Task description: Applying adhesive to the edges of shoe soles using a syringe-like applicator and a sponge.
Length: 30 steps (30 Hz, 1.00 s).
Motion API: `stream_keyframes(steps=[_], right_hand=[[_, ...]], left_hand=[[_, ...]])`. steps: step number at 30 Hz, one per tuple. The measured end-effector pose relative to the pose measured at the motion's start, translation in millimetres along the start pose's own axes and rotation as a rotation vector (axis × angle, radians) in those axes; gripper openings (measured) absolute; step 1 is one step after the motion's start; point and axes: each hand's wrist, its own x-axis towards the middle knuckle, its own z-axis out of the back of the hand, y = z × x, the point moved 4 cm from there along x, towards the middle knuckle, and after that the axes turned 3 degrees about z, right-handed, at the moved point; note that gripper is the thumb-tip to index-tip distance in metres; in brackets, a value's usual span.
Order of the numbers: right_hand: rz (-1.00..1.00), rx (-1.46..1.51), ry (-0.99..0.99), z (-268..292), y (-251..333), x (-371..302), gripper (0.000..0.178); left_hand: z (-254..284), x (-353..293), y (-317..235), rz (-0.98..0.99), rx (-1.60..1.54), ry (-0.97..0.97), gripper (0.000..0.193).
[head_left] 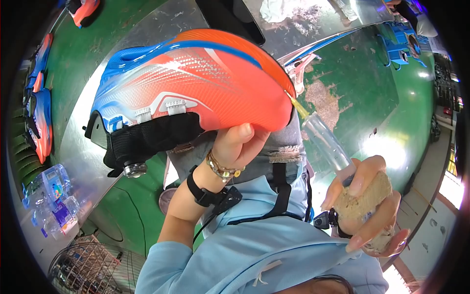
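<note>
An orange, blue and white sports shoe (230, 93) with a black collar lies on its side in the air before me, toe to the right. A round dial (134, 169) sits at its collar. My left hand (239, 144) is closed on the shoe from below; most of its fingers are hidden inside or behind it. In my right hand (374, 196) is a clear syringe (325, 142), tilted up and left. Its thin yellow-based needle (296, 104) reaches the sole edge at the toe; whether it touches, I cannot tell. The same hand also grips a crumbly beige lump (364, 198).
Several similar shoes (41, 117) stand along the left. Clear plastic bottles (56, 201) are at the lower left, above a wire basket (93, 267). A dark flat device (232, 19) and white scraps (281, 10) lie on the metal table (178, 17). Blue racks (399, 44) stand far right.
</note>
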Motion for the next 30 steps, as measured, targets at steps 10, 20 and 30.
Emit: stream_keyframes(steps=[10,20,30], right_hand=[[-0.010,-0.164,0.015,3,-9,1,0.043],[0.076,-0.437,0.091,-11,-24,4,0.046],[0.264,-0.468,0.190,-4,-46,-11,0.040]], left_hand=[[-10,36,-2,-0.111,-0.051,-0.065,0.053],[-76,30,-36,0.062,-0.153,-0.519,0.031],[-85,37,-42,0.081,0.001,-0.679,0.041]])
